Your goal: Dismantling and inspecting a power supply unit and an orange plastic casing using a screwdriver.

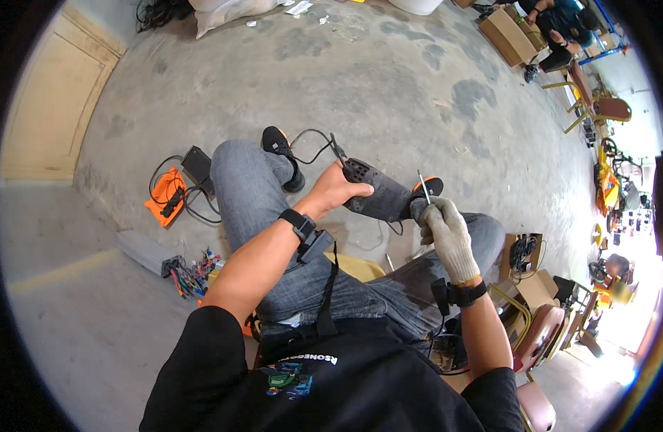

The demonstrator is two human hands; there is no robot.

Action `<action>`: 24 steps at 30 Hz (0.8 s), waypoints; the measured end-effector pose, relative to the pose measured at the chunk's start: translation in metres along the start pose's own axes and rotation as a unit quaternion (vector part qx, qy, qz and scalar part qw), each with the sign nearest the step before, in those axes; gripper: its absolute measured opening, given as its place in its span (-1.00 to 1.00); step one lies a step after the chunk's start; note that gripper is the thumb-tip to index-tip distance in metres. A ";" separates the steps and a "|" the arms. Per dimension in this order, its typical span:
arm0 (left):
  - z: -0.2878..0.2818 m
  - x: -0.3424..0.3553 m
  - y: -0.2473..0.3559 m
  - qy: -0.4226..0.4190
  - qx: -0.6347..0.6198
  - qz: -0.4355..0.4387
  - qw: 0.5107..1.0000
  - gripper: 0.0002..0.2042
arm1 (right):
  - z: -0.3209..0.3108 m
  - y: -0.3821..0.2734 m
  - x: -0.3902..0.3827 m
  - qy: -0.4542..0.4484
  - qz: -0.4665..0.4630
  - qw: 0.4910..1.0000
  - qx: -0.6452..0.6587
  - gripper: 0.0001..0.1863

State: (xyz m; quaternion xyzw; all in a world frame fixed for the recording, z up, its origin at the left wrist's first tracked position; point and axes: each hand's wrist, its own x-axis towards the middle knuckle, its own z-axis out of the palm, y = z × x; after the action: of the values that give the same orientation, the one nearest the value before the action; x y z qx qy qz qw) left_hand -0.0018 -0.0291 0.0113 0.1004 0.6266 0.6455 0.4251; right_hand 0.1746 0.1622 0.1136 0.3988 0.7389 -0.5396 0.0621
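Observation:
My bare left hand (336, 189) is wrapped round the vented rear of a black corded power tool (380, 194), its thumb lying on top. The tool is held out over my lap, between my knees, its front end pointing right. A dark cable (310, 135) leaves its rear end. Beside that front end, my right hand (447, 234), in a knitted light-grey glove, is closed round a thin metal rod (423, 184). The rod sticks up out of the fist; its lower part is hidden by the glove. Whether this hand also touches the tool I cannot tell.
Left of my leg lie a black box (197, 167), an orange bag (167, 198) with cables, and a grey case (146, 253) with many coloured wires. At the right stand cardboard boxes (537, 288) and chairs (539, 335). Another person (562, 29) sits beside a carton, far right.

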 end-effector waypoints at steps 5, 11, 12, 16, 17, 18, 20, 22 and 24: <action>0.001 -0.003 0.006 -0.026 -0.043 -0.013 0.999 -0.66 | 0.007 -0.004 -0.002 0.035 -0.038 0.998 -0.023 -0.67; 0.000 -0.002 0.004 -0.022 -0.031 -0.024 0.999 -0.61 | 0.024 -0.030 0.010 0.004 -0.095 0.986 -0.139 -0.68; 0.000 -0.001 0.005 -0.009 -0.002 -0.037 0.999 -0.60 | 0.029 -0.034 0.014 -0.007 -0.098 0.987 -0.128 -0.68; 0.002 -0.002 0.007 -0.012 -0.027 -0.024 0.999 -0.61 | 0.052 -0.044 0.031 -0.014 -0.120 0.976 -0.181 -0.63; 0.002 -0.002 0.008 -0.018 -0.034 -0.012 0.999 -0.67 | 0.055 -0.045 0.034 -0.011 -0.143 0.973 -0.180 -0.63; 0.003 -0.002 0.008 -0.019 -0.035 -0.004 0.999 -0.73 | 0.059 -0.045 0.038 -0.003 -0.138 0.970 -0.200 -0.62; 0.003 -0.002 0.009 -0.021 -0.045 0.007 0.999 -0.74 | 0.063 -0.046 0.045 0.001 -0.135 0.966 -0.222 -0.60; 0.003 -0.002 0.008 -0.019 -0.050 0.013 0.998 -0.76 | 0.064 -0.046 0.051 0.009 -0.117 0.965 -0.235 -0.60; 0.004 -0.001 0.008 -0.016 -0.016 0.019 1.000 -0.76 | 0.065 -0.046 0.054 0.008 -0.143 0.963 -0.228 -0.61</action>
State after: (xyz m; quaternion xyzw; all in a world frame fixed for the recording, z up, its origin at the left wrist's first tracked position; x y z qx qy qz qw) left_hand -0.0024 -0.0258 0.0194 0.1157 0.6076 0.6615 0.4242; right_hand 0.0855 0.1307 0.0930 0.2684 0.8921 -0.3572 0.0673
